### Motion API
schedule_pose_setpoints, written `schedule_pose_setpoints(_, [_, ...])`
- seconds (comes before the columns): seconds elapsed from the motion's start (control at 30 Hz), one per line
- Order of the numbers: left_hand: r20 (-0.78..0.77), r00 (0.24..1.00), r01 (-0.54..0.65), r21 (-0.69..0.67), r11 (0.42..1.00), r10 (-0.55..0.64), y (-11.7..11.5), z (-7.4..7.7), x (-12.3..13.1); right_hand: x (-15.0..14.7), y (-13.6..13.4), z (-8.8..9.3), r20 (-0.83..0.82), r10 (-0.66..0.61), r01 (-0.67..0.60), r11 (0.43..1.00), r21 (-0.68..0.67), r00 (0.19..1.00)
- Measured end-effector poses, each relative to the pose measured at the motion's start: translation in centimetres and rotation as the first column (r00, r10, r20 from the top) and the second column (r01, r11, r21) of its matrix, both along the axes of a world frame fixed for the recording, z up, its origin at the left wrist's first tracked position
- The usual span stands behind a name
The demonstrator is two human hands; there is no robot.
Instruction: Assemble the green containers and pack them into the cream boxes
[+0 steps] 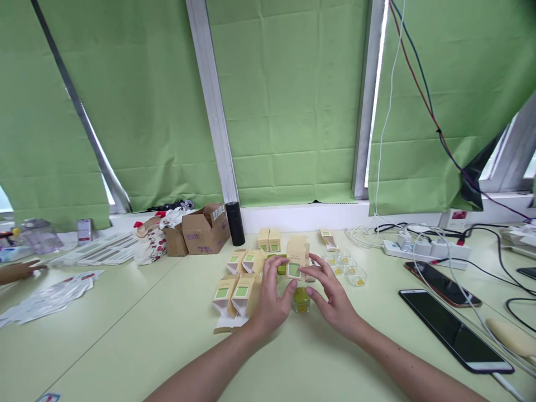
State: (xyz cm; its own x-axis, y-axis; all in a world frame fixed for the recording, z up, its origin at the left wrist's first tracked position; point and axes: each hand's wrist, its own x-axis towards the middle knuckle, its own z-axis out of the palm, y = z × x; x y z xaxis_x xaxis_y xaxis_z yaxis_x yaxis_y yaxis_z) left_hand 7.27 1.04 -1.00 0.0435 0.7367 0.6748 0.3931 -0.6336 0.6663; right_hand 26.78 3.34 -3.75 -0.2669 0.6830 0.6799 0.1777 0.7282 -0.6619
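Far left of the carton (pixel 296 258), another person's hand (pixel 19 272) rests at the table's (pixel 125 335) edge, with loose white packets (pixel 54 296) spread just in front of it. Closer to the carton, still on its left, sits an open brown box (pixel 205 229), and a black cylinder (pixel 235 223) stands right beside that. Between the box and the carton lie two rows of folded beige cartons (pixel 237 290) with green labels, tipped on their sides, nearest ones almost touching the left hand.

Now the left hand (pixel 270 301): fingers curled up against the carton's left side, thumb low, gripping it. The carton itself stands upright in the middle of the table, flap open at the top, green window facing the camera. Directly below it, between the two hands, a small green jar (pixel 301 300) sits on the table; whether the carton touches it, I can't tell.

The right hand (pixel 330 298) mirrors it, fingertips pinching the carton's right edge, palm over the table.

Right of the carton, a cluster of clear little cups (pixel 347 268) with yellow centres. Further right, a white power strip (pixel 425 249) with cables, then two dark phones (pixel 454 329) lying flat, well apart from the carton.
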Motion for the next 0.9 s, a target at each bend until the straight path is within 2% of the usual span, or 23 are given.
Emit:
schedule_pose_setpoints(0.2, [-0.03, 0.999, -0.015, 0.007, 1.0, 0.016, -0.2, -0.1, 0.1, -0.2, -0.9, 0.0, 0.059, -0.009, 0.008, 1.0, 0.013, 0.998])
schedule_pose_setpoints(0.4, [0.057, 0.998, 0.001, 0.0, 1.0, -0.001, 0.1, -0.2, 0.2, -0.3, -1.4, 0.3, 0.13, 0.013, -0.025, 0.995, 0.094, 0.991])
schedule_pose_setpoints(0.63, [0.091, 0.991, -0.097, -0.042, 0.994, 0.101, 0.3, 0.1, 0.1, -0.1, -1.5, 0.7, 0.181, -0.017, -0.017, 0.983, 0.183, 0.983])
schedule_pose_setpoints(0.73, [0.083, 0.986, -0.14, -0.049, 0.989, 0.143, 0.5, 0.4, -0.1, 0.0, -1.7, 1.0, 0.199, 0.003, -0.044, 0.978, 0.205, 0.98])
schedule_pose_setpoints(0.9, [0.069, 0.987, -0.138, -0.134, 0.981, 0.148, 0.8, 0.7, -0.4, 0.0, -1.7, 1.0, 0.226, 0.067, -0.118, 0.968, 0.22, 0.972])
